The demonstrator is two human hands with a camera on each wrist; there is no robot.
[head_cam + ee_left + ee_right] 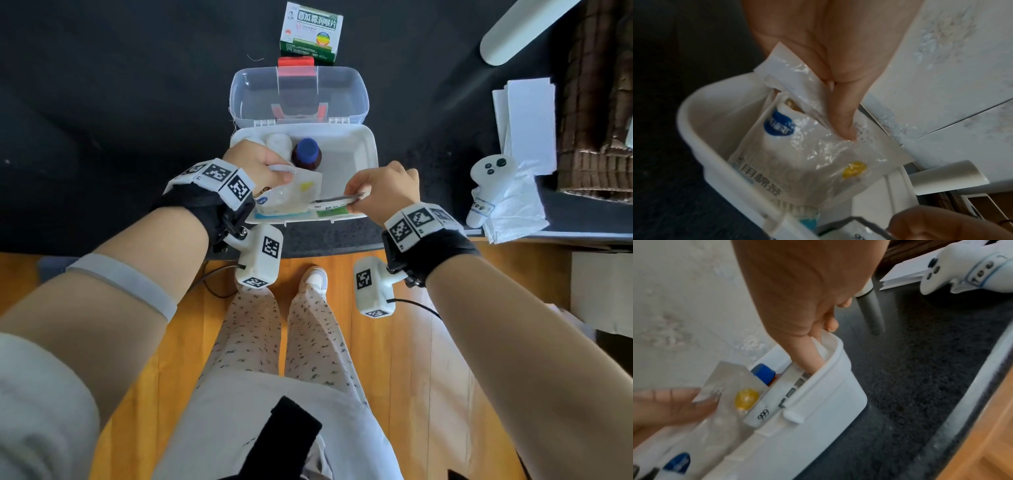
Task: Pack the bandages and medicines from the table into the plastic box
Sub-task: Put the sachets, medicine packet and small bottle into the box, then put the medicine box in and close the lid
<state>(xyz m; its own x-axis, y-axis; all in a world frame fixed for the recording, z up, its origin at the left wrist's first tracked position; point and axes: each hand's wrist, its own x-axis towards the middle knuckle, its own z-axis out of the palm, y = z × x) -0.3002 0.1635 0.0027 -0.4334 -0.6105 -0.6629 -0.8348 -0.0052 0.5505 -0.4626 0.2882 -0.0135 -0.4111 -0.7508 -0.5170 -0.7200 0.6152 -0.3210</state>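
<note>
The white plastic box (371, 150) stands open on the dark table, its clear lid (342, 92) tilted back. Inside stand a brown bottle with a blue cap (306, 154) and white bandage rolls (278, 142). My left hand (274, 171) pinches a clear bag of cotton swabs (291, 192) over the box's near left part; the left wrist view shows the thumb (844, 123) pressed on the bag (797, 146). My right hand (356, 202) grips a flat white "999" medicine box (334, 202), standing on edge along the near wall (838, 369). A green-and-white medicine box (310, 34) lies behind the lid.
To the right lie a white game controller (489, 171) on a crumpled plastic bag, white papers (527, 120) and a woven basket (596, 102). A white lamp arm (520, 31) crosses the far right corner. The table's front edge (325, 240) runs just below the box.
</note>
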